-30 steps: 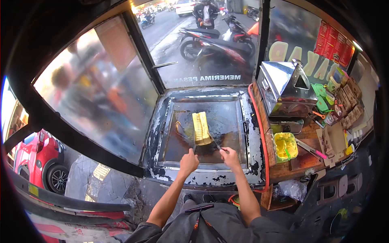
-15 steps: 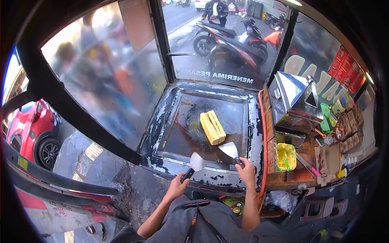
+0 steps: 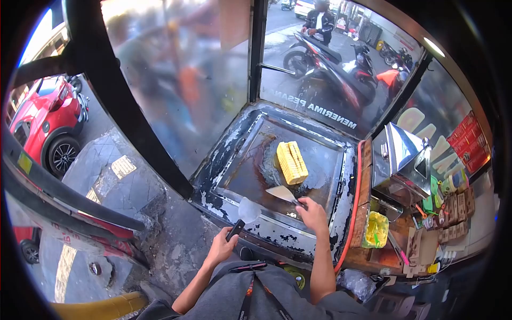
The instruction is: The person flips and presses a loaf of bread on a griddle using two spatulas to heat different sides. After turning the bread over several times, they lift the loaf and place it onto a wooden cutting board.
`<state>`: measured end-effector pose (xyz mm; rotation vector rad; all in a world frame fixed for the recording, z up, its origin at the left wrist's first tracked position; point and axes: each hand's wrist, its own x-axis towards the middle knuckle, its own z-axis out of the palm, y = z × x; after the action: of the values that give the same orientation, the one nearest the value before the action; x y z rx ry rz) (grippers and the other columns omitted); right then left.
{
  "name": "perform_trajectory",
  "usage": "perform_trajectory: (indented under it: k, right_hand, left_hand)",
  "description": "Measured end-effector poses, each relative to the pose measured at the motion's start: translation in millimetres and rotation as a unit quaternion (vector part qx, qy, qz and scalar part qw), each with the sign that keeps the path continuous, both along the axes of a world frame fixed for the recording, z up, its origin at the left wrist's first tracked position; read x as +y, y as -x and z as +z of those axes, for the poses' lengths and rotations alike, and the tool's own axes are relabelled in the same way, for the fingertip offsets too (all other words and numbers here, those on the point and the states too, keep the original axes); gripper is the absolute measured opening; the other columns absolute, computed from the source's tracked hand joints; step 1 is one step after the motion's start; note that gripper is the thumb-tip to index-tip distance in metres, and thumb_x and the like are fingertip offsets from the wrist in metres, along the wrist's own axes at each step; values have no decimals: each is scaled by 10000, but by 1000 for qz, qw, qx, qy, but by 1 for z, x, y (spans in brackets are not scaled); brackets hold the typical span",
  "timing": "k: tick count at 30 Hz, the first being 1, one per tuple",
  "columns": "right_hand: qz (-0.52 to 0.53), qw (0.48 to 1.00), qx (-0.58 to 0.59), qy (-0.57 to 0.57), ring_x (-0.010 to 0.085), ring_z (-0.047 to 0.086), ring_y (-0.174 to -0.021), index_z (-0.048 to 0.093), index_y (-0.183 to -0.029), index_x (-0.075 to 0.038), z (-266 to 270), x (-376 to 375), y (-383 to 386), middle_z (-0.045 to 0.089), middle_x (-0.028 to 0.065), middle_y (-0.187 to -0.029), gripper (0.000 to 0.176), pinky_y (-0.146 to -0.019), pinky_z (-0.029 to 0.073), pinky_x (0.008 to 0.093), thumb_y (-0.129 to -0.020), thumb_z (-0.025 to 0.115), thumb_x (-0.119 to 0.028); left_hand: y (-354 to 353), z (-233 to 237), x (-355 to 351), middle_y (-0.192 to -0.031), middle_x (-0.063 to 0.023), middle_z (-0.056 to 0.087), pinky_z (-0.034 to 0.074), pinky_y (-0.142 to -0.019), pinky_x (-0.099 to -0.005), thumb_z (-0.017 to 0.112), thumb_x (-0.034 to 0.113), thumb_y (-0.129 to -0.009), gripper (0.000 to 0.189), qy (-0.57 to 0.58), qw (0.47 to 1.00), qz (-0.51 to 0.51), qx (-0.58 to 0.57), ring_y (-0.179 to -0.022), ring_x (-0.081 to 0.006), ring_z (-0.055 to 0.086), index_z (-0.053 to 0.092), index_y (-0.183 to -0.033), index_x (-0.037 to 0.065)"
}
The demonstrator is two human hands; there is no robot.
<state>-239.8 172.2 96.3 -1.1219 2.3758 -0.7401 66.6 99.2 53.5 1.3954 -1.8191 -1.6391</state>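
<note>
Head view, left spatula (image 3: 248, 209) over griddle rim (image 3: 282, 230)

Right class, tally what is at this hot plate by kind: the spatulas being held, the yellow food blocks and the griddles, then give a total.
Spatulas: 2 (left spatula, right spatula)
Yellow food block: 1
Griddle: 1
Total: 4
</note>
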Motion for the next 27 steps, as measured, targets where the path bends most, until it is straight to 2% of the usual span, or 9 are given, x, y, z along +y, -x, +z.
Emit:
perform_trajectory:
  k: [3,9,16,18,20,23,25,26,27]
  right_hand:
    - [61,996,59,26,349,638,-917,625,-1097,-130,-13,-57,11,679,154,-965,349,-796,491,437,-828,604,-352]
    - [99,975,197,4,344,642,-904,657,-1035,-147,-34,-200,36,678,166,-936,257,-786,492,453,-852,578,-310]
    - [131,950,256,-123,353,642,-961,700,-976,-89,-46,-290,55,676,187,-987,270,-831,514,430,-796,621,-273]
    - [150,940,262,-158,351,643,-965,706,-954,-69,-28,-282,44,674,195,-992,282,-832,519,424,-765,628,-264]
    - [164,929,272,-189,350,647,-960,703,-937,-33,-13,-266,38,676,204,-977,319,-838,518,423,-725,634,-262]
    - [204,902,271,-267,332,658,-931,712,-936,-77,11,-215,17,682,184,-970,305,-825,520,419,-711,640,-271]
    - [240,888,272,-282,314,665,-895,716,-946,-131,8,-178,17,687,159,-968,283,-801,521,414,-706,635,-256]
    - [246,883,268,-295,306,664,-894,716,-952,-146,11,-162,16,688,148,-967,279,-797,519,412,-712,638,-264]
    - [252,879,263,-308,299,664,-893,716,-959,-160,16,-146,14,690,137,-966,275,-793,518,411,-719,642,-273]
  left_hand:
    - [-7,1,0,-713,-97,626,476,-638,-318,602,206,-874,359,16,1000,20,6,-674,-170,609,546,-1143,-26]
    - [-19,0,5,-707,-94,618,474,-633,-321,596,202,-881,343,29,997,65,32,-670,-167,599,549,-1128,-32]
    - [-43,-5,23,-720,-62,611,464,-611,-280,601,162,-882,314,-15,985,152,81,-657,-119,571,550,-1120,-37]
    - [-53,-5,27,-726,-53,610,462,-606,-270,603,148,-881,309,-36,980,178,83,-656,-109,568,550,-1120,-40]
    - [-60,-9,29,-690,-15,558,390,-512,-227,590,150,-897,307,-32,974,198,101,-582,-69,498,520,-1140,-24]
    - [-67,-10,26,-674,3,526,346,-457,-204,581,132,-907,290,-30,968,216,127,-539,-48,458,504,-1145,-15]
    - [-69,-5,20,-674,2,527,343,-453,-205,579,124,-908,282,-18,968,216,128,-533,-47,454,504,-1140,-17]
    - [-69,3,15,-711,-40,577,434,-574,-251,594,122,-886,324,-40,968,221,111,-633,-95,527,521,-1139,-68]
    - [-69,6,10,-712,-38,575,432,-572,-250,592,122,-886,324,-32,970,214,113,-633,-93,526,519,-1139,-68]
